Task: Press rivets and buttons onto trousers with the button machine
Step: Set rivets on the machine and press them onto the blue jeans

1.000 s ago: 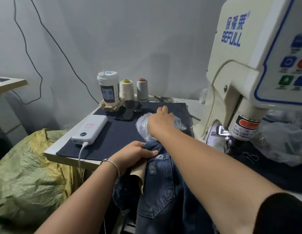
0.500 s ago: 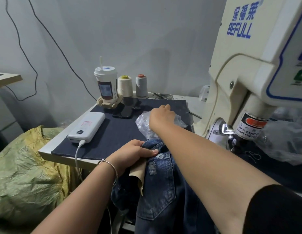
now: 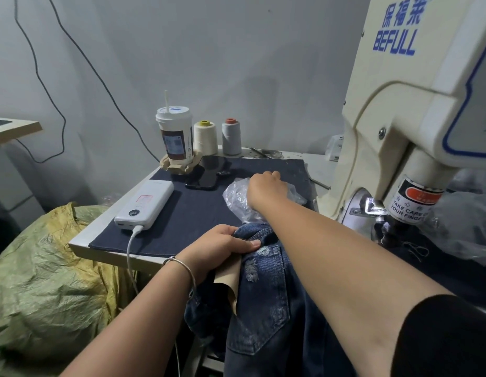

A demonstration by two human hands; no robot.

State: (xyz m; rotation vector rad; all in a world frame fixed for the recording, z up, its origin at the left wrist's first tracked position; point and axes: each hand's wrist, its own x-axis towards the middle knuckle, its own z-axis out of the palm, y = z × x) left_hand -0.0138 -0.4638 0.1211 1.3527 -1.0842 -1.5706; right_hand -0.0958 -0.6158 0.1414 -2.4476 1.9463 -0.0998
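- My right hand (image 3: pixel 266 190) reaches into the clear plastic bag (image 3: pixel 236 197) on the table (image 3: pixel 100 229); its fingers are hidden, so I cannot tell their grip.
- My left hand (image 3: pixel 223 247), nearer me, pinches the trousers (image 3: pixel 263 295) at the waistband, thumb on top.
- The button machine (image 3: pixel 416 126) stands right of my right hand.

Left hand (image 3: pixel 223 247) grips the denim trousers (image 3: pixel 266 303) at the waistband. Right hand (image 3: pixel 266 189) reaches into a clear plastic bag (image 3: pixel 236 198) at 12 o'clock from them; fingers hidden. Button machine (image 3: pixel 416 110) stands at 2 o'clock.
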